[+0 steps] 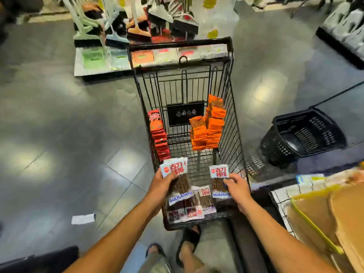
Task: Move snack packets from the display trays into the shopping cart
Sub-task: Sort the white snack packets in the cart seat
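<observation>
A black wire shopping cart (230,107) stands in front of me. My left hand (160,185) grips a small stack of white-and-brown snack packets (177,174) over the cart's near left corner. My right hand (239,187) holds a single packet of the same kind (219,178) over the near right side. More of these packets (197,203) lie at the cart's near end. Orange packets (208,127) are stacked at the far right of the cart, and red packets (159,134) stand along its left wall.
A display tray (283,196) with flattened cardboard (325,213) sits at the right edge. A black plastic basket (303,134) lies on the floor right of the cart. Brooms and dustpans (137,24) stand beyond it. My sandalled feet (187,245) are below the cart.
</observation>
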Action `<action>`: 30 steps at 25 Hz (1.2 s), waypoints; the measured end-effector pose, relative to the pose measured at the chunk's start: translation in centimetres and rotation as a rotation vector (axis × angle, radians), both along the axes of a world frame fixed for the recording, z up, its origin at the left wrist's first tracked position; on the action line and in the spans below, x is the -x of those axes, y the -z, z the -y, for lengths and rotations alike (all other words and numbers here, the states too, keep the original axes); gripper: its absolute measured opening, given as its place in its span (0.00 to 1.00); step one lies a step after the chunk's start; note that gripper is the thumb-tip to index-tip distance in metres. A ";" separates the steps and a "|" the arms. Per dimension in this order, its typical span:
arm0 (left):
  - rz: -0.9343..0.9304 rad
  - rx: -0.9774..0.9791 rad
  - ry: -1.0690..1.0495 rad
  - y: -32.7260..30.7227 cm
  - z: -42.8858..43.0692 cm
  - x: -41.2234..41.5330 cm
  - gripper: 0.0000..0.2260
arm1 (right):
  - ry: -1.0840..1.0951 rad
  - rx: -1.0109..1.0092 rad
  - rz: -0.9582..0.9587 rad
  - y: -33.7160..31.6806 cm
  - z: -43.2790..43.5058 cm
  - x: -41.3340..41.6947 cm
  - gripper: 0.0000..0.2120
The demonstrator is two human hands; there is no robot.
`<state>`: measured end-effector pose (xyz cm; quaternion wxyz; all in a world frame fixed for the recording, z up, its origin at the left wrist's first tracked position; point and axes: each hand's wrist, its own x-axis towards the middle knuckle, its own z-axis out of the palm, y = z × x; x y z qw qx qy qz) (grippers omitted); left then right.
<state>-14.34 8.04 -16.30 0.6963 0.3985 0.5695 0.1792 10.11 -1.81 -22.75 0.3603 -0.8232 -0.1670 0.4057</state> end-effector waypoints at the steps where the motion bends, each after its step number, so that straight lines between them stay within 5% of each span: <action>1: -0.019 0.000 -0.016 0.7 -0.7 -0.4 0.14 | -0.027 0.050 0.018 1.8 -0.5 -0.4 0.07; 11: -0.084 0.080 -0.172 10.7 -4.8 -1.9 0.14 | -0.184 0.449 -0.126 18.0 -1.1 0.1 0.08; 18: -0.053 0.158 -0.217 12.9 -4.7 -3.1 0.13 | -0.455 0.626 0.154 19.1 -1.9 0.2 0.10; 20: -0.036 0.157 -0.219 12.4 -4.6 -3.8 0.14 | -0.263 0.401 0.100 16.2 -3.5 0.2 0.08; 23: -0.005 0.138 -0.185 11.1 -4.6 -5.4 0.13 | -0.023 -0.044 -0.358 8.8 -6.6 1.9 0.16; 27: 0.028 0.084 -0.148 8.8 -4.4 -7.8 0.12 | -0.211 -0.115 -0.522 4.2 -8.3 5.0 0.42; 30: -0.003 0.031 -0.126 7.4 -4.1 -8.9 0.12 | -0.070 -0.112 -0.511 3.7 -8.7 5.8 0.43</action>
